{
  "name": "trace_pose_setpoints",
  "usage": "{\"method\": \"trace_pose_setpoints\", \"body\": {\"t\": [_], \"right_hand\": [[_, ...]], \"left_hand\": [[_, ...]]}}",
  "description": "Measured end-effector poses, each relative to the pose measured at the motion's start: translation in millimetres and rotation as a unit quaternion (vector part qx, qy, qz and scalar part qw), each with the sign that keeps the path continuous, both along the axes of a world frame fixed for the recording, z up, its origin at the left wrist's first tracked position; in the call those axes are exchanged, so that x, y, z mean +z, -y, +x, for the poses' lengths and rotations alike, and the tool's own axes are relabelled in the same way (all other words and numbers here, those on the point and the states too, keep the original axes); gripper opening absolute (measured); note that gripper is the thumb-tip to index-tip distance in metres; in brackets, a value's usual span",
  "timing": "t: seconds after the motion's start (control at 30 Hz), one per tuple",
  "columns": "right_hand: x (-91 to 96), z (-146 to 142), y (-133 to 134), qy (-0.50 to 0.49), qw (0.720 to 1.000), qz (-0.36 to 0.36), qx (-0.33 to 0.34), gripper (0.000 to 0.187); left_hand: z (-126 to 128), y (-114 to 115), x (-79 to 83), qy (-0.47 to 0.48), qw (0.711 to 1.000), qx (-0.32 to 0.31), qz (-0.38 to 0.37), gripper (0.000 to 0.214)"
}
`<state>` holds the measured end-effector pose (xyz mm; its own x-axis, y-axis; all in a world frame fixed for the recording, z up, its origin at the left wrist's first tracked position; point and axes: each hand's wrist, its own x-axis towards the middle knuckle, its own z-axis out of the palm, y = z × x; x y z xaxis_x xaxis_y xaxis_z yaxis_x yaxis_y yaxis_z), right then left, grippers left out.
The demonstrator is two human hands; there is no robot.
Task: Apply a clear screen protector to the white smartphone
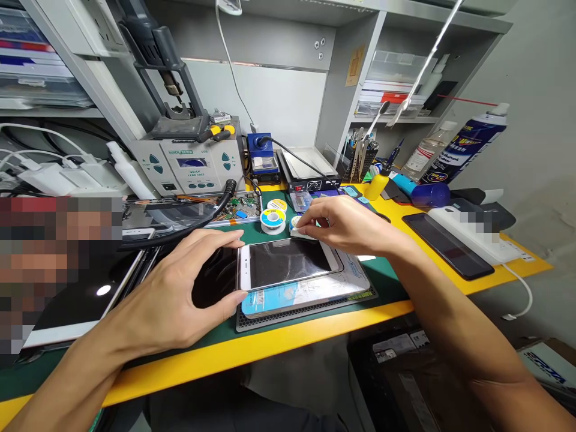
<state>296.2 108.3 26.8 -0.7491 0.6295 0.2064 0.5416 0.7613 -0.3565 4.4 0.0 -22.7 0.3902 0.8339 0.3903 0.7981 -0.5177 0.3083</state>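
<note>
I have the white phone [288, 263] lying face up in the middle of my view, dark screen toward me, on a blue-and-white package [310, 291]. My left hand [180, 288] spans its left end, gripping it with the thumb at the near corner and a fingertip at the far one. My right hand [339, 222] is over the phone's far edge toward its right end, fingers drawn together and bent downward beside a small roll [294, 224]; I can't tell from here whether they pinch anything. Under the package I see a dark perforated pad [265, 322], then a green mat [391, 282] on the yellow tabletop [270, 346]. Just beyond the phone stand two labelled reels [272, 229], with a circuit board [243, 207] behind them to the left. A large white-edged tablet [85, 306] lies by my left forearm, partly hidden by blurring. Farther back, a grey hot-air station [193, 165] carries yellow-and-black cutters [216, 132]; right of it I pick out a black box with a red switch [310, 182], upright tweezers [360, 156] and a yellow bottle [377, 186]. On my far right a black phone [450, 246] rests beside a white power strip [459, 231], with a blue spray can [468, 144] behind, tilted in my picture.
</note>
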Motion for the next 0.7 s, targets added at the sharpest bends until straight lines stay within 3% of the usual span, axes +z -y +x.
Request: {"method": "trace_pose_setpoints", "body": {"t": [0.17,0.5,0.7], "right_hand": [[-0.7,-3,4,0.002,1.000,-0.011,0.024,0.021],[14.1,-4,20,0.032,0.984,-0.151,0.094,0.018],[15.9,0,22,0.065,0.972,-0.187,0.127,0.019]], "left_hand": [[1,0,0.0,0.002,1.000,0.003,-0.006,0.069],[1,2,0.3,0.007,1.000,0.002,-0.002,0.067],[1,1,0.2,0.006,1.000,-0.001,-0.003,0.067]]}}
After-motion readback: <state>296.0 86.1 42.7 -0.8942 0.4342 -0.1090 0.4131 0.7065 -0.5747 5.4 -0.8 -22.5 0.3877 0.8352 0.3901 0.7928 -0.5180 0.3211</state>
